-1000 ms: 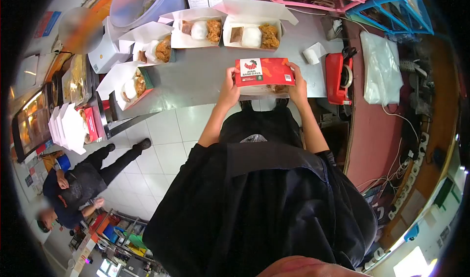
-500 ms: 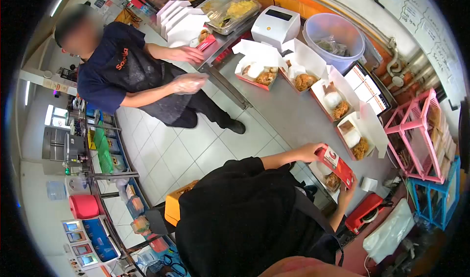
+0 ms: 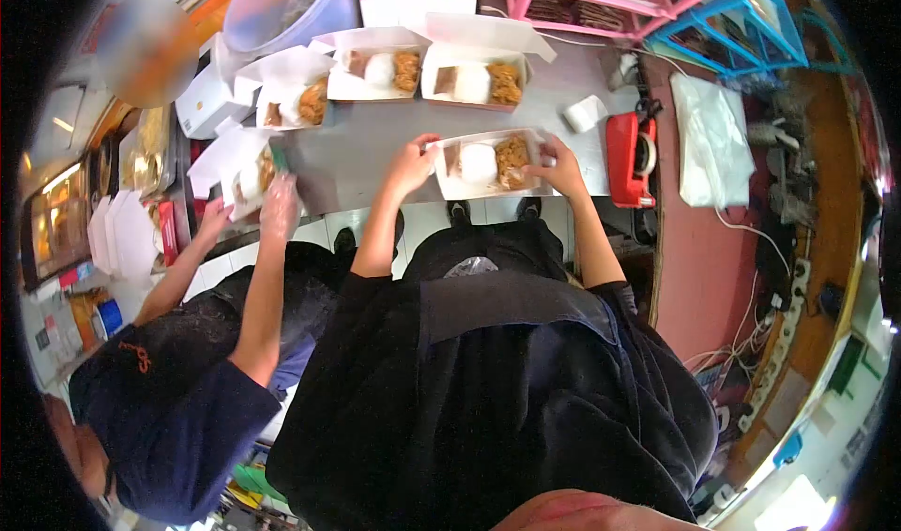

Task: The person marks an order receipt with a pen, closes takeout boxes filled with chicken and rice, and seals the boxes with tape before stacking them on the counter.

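My left hand [image 3: 411,167] grips the left end of an open meal box [image 3: 453,191] at the counter's front edge. My right hand [image 3: 560,167] holds the box's right end, with its thumb over the inside by the chicken. White rice [image 3: 479,163] lies in the middle of the box, fried chicken [image 3: 512,160] on the right, and a brown packet at the left. The red lid is not in sight from above. Behind it stands another open box [image 3: 474,85] with a packet, rice and chicken.
More open boxes [image 3: 375,73] line the counter [image 3: 375,137] to the left. A co-worker's gloved hand [image 3: 280,210] touches the leftmost one. A red tape dispenser [image 3: 629,160], white paper piece [image 3: 586,113] and plastic bags [image 3: 711,142] are at the right.
The red lid of my box has swung away, exposing the food. My right hand's thumb has come over the box. The co-worker has moved up to the counter beside me and reached a box.
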A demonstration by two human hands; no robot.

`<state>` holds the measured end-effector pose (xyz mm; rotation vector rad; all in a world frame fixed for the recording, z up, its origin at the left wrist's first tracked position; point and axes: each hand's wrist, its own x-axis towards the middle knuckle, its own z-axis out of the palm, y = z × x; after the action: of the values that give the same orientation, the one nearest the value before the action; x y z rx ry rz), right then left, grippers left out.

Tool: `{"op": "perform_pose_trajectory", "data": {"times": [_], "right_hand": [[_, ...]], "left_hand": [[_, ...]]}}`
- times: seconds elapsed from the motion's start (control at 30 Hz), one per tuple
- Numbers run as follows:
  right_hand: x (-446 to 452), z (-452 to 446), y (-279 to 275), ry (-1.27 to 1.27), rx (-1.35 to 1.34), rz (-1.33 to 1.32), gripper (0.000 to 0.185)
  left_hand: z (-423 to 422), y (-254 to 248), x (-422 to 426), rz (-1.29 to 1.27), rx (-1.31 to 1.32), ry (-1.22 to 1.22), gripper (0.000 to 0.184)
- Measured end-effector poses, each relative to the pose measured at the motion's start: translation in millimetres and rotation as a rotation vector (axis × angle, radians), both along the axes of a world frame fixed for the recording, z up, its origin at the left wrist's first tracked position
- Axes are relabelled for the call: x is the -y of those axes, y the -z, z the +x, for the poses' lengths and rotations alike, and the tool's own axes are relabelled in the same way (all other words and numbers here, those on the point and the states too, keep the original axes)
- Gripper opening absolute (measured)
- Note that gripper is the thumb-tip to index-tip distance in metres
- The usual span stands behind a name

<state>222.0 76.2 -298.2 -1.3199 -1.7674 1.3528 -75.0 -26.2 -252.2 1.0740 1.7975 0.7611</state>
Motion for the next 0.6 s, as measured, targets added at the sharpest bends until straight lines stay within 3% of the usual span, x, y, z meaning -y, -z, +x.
{"op": "perform_pose_trajectory", "data": {"times": [0.03,0.07,0.17,0.27,0.33,0.4,0.43,0.53,0.57,0.6], "right_hand": [[-6.0,-4.8,-14.7,-0.039,0.067,0.086,0.054],[-11.9,-9.5,-30.1,-0.073,0.132,0.175,0.048],[-19.1,-20.0,-85.2,-0.126,0.357,0.023,0.026],[-2.2,-7.7,-79.7,-0.219,0.651,0.775,0.03],[11.1,-5.7,-55.0,-0.14,0.471,0.648,0.033],[30.6,-13.1,-40.1,-0.037,0.23,0.385,0.036],[37.3,-16.4,-42.2,-0.029,0.258,0.212,0.039],[35.3,-24.1,-29.0,-0.025,0.248,0.15,0.045],[31.3,-20.4,-19.4,-0.066,0.242,0.227,0.052],[27.7,-22.0,-26.4,-0.077,0.23,0.175,0.051]], "left_hand": [[0.9,-30.7,-0.9,-0.033,-0.139,0.076,0.033],[0.2,-27.1,-5.4,-0.055,-0.25,0.122,0.033],[-4.2,-22.4,2.3,-0.054,-0.48,0.171,0.034],[24.5,-37.2,36.0,0.175,-0.5,0.07,0.043],[43.5,-4.8,55.5,0.169,-0.439,-0.007,0.061],[61.7,10.6,62.0,0.389,-0.378,-0.127,0.058],[63.3,13.5,61.5,0.322,-0.084,-0.164,0.051],[61.3,7.6,50.5,0.145,0.121,-0.274,0.045],[56.7,16.6,48.1,0.345,0.043,-0.255,0.038],[51.8,10.9,44.1,0.231,0.109,-0.264,0.038]]}}
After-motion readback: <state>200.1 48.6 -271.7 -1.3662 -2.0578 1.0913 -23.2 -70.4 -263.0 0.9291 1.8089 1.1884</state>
